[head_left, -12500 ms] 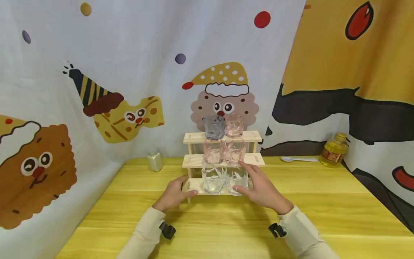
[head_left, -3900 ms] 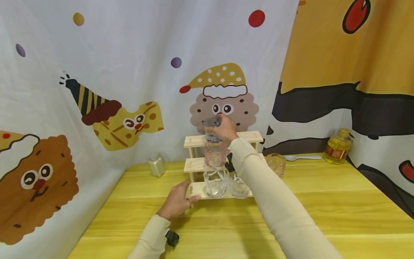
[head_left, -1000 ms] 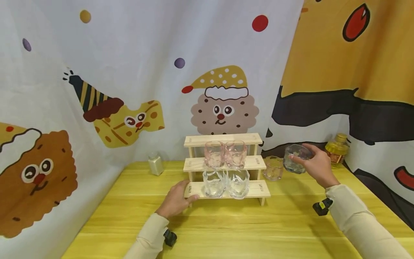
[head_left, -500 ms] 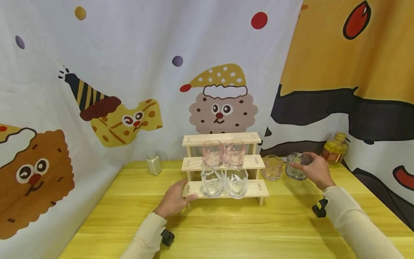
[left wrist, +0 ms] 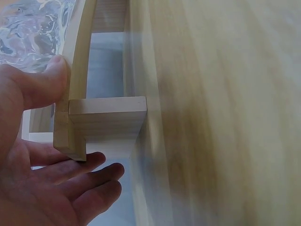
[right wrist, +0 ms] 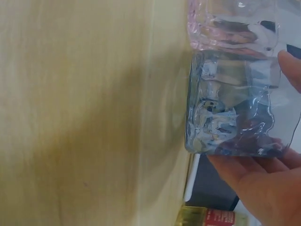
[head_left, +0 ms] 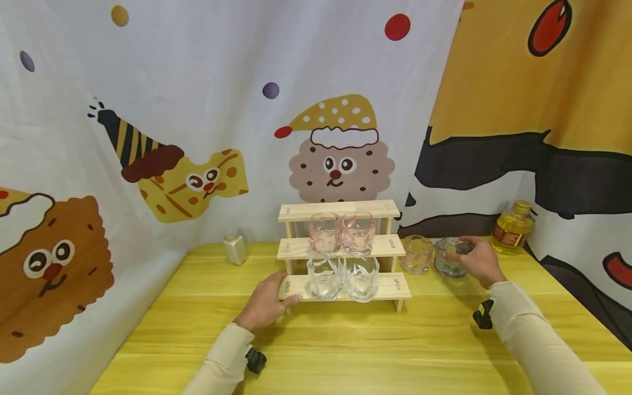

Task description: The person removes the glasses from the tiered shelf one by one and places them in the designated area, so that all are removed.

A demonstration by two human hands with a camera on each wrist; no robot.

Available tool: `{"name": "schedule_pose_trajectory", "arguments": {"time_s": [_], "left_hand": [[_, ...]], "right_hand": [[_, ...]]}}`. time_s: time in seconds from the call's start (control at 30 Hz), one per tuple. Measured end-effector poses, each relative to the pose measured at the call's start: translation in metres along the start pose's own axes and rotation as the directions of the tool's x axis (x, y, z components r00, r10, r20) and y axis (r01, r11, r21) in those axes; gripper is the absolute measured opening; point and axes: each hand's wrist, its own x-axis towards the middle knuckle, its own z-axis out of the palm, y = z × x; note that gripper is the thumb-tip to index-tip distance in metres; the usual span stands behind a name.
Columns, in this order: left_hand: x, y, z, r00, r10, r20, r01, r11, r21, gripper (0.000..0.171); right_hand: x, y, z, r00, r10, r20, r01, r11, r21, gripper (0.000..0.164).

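Note:
A three-tier wooden rack [head_left: 338, 210] stands on the table. My left hand [head_left: 265, 303] grips the left end of its lowest shelf, thumb on top and fingers [left wrist: 94, 181] below. At the right, my right hand [head_left: 480, 262] holds a blue-grey glass [right wrist: 230, 108] between thumb and fingers, upright at the table top. Beside that glass stands a pink glass [head_left: 417, 254]. Two pink glasses [head_left: 325, 235] sit side by side on the middle shelf, and two clear glasses [head_left: 362, 278] on the lowest. The top shelf bears nothing.
A bottle of yellow oil [head_left: 513, 227] stands in the back right corner, partly behind my right hand. A small pale jar [head_left: 235, 247] is left of the rack. A spoon [right wrist: 192, 181] lies behind the blue-grey glass. A patterned curtain [head_left: 232, 66] hangs behind the table.
The blue-grey glass and a pink glass have gone from the top shelf to the table right of the rack. Lately my right hand has lowered the blue-grey glass. My left hand stays put.

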Motion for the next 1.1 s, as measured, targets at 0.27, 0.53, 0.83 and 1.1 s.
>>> {"name": "schedule_pose_trajectory", "arguments": {"time_s": [0.27, 0.53, 0.83, 1.1], "left_hand": [[-0.001, 0.001, 0.000, 1.000, -0.007, 0.009, 0.007, 1.000, -0.029, 0.062], [0.000, 0.002, -0.001, 1.000, -0.002, -0.002, 0.001, 1.000, -0.009, 0.065], [-0.001, 0.001, 0.001, 1.000, 0.016, -0.010, -0.016, 1.000, -0.008, 0.062], [-0.001, 0.000, 0.002, 1.000, 0.012, -0.010, -0.012, 1.000, -0.011, 0.062]], "right_hand": [[0.005, 0.012, 0.002, 0.998, -0.035, 0.047, 0.033, 0.999, 0.043, 0.096], [0.011, 0.015, -0.007, 0.985, -0.079, 0.156, 0.068, 0.995, 0.074, 0.098], [0.023, 0.016, -0.021, 0.933, -0.078, 0.353, 0.059, 0.996, 0.065, 0.096], [0.022, 0.005, -0.023, 0.933, -0.112, 0.341, 0.116, 0.993, 0.008, 0.100]]}}
